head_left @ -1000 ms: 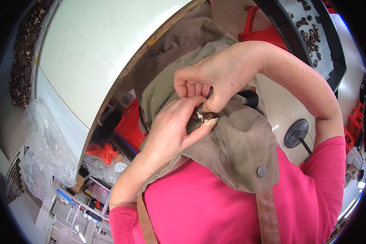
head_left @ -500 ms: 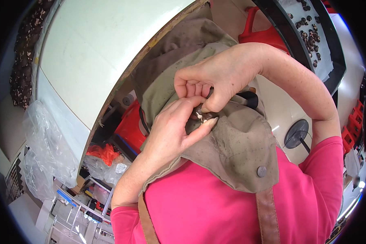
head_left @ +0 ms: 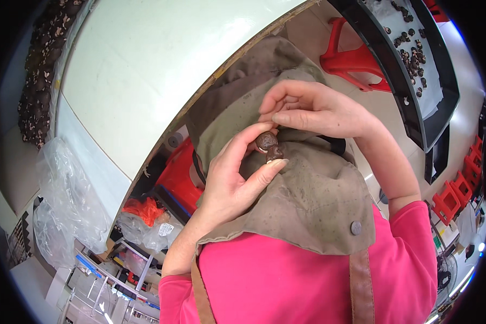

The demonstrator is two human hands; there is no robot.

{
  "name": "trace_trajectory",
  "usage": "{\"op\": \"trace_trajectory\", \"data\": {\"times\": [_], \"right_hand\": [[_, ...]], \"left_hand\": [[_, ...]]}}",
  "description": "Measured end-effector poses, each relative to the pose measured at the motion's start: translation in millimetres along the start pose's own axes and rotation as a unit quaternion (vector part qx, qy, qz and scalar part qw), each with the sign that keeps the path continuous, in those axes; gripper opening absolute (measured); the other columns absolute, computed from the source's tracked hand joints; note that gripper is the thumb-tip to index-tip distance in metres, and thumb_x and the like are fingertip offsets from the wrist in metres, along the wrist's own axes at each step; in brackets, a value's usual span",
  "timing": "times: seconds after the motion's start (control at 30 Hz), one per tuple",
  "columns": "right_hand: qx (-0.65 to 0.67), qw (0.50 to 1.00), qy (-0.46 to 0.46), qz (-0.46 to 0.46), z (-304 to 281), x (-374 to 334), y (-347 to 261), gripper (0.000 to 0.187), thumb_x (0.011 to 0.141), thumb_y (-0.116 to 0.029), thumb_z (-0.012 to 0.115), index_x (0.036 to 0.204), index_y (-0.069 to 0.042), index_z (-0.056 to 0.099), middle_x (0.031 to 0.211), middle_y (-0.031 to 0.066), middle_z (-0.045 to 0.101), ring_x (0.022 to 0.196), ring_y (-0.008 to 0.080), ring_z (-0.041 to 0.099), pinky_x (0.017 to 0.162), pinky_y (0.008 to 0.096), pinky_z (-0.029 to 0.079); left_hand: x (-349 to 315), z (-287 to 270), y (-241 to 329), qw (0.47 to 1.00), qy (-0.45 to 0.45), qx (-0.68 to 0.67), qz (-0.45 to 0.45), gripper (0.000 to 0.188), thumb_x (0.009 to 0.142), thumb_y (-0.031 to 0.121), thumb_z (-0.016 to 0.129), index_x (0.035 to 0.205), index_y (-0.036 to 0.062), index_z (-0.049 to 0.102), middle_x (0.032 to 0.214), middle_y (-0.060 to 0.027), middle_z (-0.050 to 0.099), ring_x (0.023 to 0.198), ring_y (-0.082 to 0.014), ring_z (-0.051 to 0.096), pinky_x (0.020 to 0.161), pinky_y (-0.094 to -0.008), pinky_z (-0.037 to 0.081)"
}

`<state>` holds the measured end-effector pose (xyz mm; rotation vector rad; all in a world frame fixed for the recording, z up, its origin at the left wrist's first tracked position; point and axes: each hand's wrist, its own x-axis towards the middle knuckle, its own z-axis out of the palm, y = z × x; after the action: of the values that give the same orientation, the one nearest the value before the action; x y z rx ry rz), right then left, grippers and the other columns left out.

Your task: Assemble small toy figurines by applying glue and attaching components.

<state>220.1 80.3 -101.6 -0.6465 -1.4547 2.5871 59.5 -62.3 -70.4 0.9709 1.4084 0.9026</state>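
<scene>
Above my lap, my left hand [head_left: 229,178] pinches a small dark brown piece [head_left: 267,141] between thumb and fingers. The piece looks like two joined glossy round lumps, one larger than the other, with a pale bit at its underside. Just beyond it is my right hand [head_left: 313,110], its fingers loosely curled and its thumb stretched out, with nothing visible in it. Its fingertips are close to those of the left hand; whether they touch I cannot tell. Beneath both hands lies my olive-green apron [head_left: 308,194], worn over a pink shirt.
A white table [head_left: 146,65] curves along the left, with a heap of brown pieces [head_left: 40,81] at its far side. Clear plastic bags [head_left: 70,194] hang near it. At right stand a black tray [head_left: 380,51] of similar pieces, a red stool [head_left: 353,62] and several red stools beyond.
My right hand has lifted off the brown piece, uncovering it, and its thumb has straightened. The left hand still pinches the piece, whose darker rounded side now shows. The whole view has shifted slightly.
</scene>
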Motion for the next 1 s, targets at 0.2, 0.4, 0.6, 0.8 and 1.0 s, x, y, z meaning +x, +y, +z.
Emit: {"op": "trace_trajectory", "data": {"times": [0.2,0.4,0.6,0.8,1.0], "right_hand": [[-0.023,0.998,0.041,-0.036,4,-4,8,0.018,0.091,-0.008,0.054,0.108,0.000,0.053,0.100,0.0058,0.060,0.095,0.0121,0.057,0.085,0.0262,0.046],[-0.103,0.989,0.065,-0.078,15,-6,-1,0.028,0.084,-0.008,0.062,0.110,-0.001,0.053,0.107,0.0072,0.058,0.098,0.0136,0.057,0.084,0.0277,0.045],[-0.230,0.945,0.109,-0.206,23,1,0,0.040,0.073,-0.006,0.071,0.109,-0.005,0.055,0.122,0.0103,0.049,0.097,0.0167,0.056,0.085,0.0297,0.045],[-0.207,0.951,0.098,-0.208,30,7,-3,0.032,0.074,-0.003,0.070,0.102,-0.005,0.057,0.123,0.0109,0.046,0.095,0.0143,0.056,0.082,0.0281,0.048],[-0.217,0.946,0.109,-0.216,30,6,-1,0.031,0.072,-0.003,0.070,0.100,-0.005,0.057,0.122,0.0116,0.048,0.099,0.0184,0.056,0.082,0.0303,0.048]], "left_hand": [[2,-4,6,0.999,-0.012,-0.051,-0.015,0.051,0.082,0.008,0.066,0.127,0.0014,0.043,0.124,-0.0121,0.051,0.112,-0.0183,0.053,0.096,-0.0301,0.041],[3,-9,10,0.967,-0.022,-0.249,-0.056,0.053,0.087,0.003,0.058,0.134,0.0030,0.034,0.134,-0.0117,0.043,0.120,-0.0191,0.046,0.102,-0.0315,0.035],[7,-12,10,0.927,-0.046,-0.370,-0.035,0.057,0.091,0.008,0.053,0.140,0.0039,0.024,0.137,-0.0173,0.039,0.125,-0.0260,0.042,0.105,-0.0368,0.033],[7,-12,14,0.918,-0.044,-0.391,-0.042,0.068,0.091,0.017,0.055,0.144,0.0051,0.014,0.138,-0.0223,0.036,0.126,-0.0304,0.041,0.106,-0.0403,0.031],[8,-15,10,0.904,-0.076,-0.418,-0.042,0.064,0.092,0.024,0.054,0.142,0.0055,0.019,0.139,-0.0210,0.036,0.127,-0.0301,0.039,0.106,-0.0398,0.031]]}}
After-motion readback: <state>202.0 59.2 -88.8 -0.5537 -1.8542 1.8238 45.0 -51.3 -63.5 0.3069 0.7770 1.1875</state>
